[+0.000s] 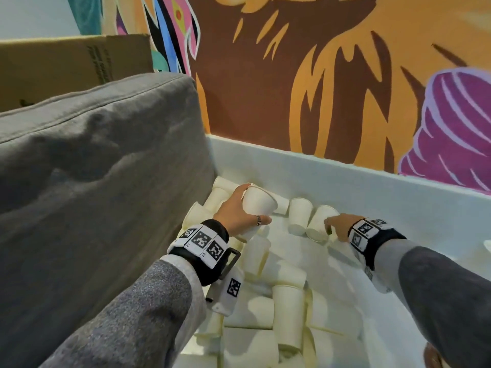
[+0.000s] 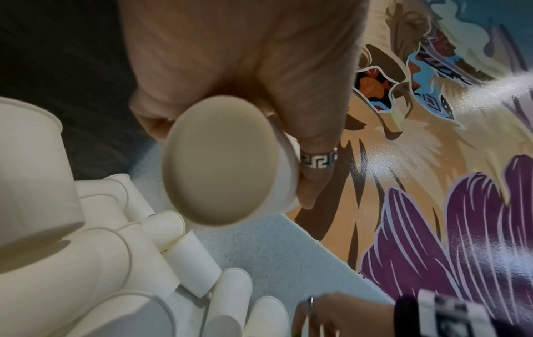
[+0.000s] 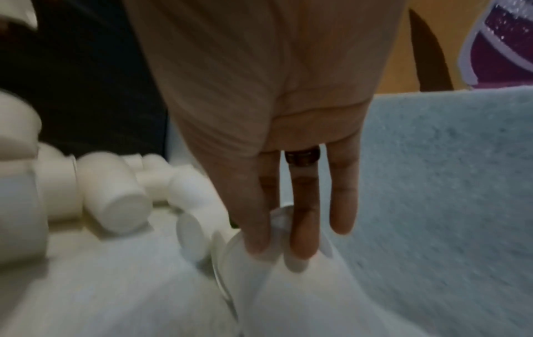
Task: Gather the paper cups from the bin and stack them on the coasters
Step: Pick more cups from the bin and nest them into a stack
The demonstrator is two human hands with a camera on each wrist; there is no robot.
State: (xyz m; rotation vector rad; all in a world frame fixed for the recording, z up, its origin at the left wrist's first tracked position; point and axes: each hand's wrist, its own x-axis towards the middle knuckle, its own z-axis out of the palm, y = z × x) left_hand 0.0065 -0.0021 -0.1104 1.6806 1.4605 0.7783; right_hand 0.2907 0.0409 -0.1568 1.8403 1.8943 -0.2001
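Note:
Several white paper cups (image 1: 287, 306) lie heaped in a white bin (image 1: 345, 176). My left hand (image 1: 239, 211) grips one cup (image 1: 257, 203) by its sides, lifted above the heap at the bin's far left. In the left wrist view that cup's round base (image 2: 222, 159) faces the camera, with the fingers (image 2: 314, 159) curled round it. My right hand (image 1: 337, 224) reaches to a cup lying on its side (image 1: 318, 221) by the far wall. Its straight fingers (image 3: 300, 228) touch this cup's rim (image 3: 230, 262) without closing round it. No coasters are in view.
A grey sofa cushion (image 1: 93, 155) presses against the bin's left side. Behind it stands a cardboard box (image 1: 74, 65). A painted mural wall (image 1: 318, 75) rises right behind the bin's far rim.

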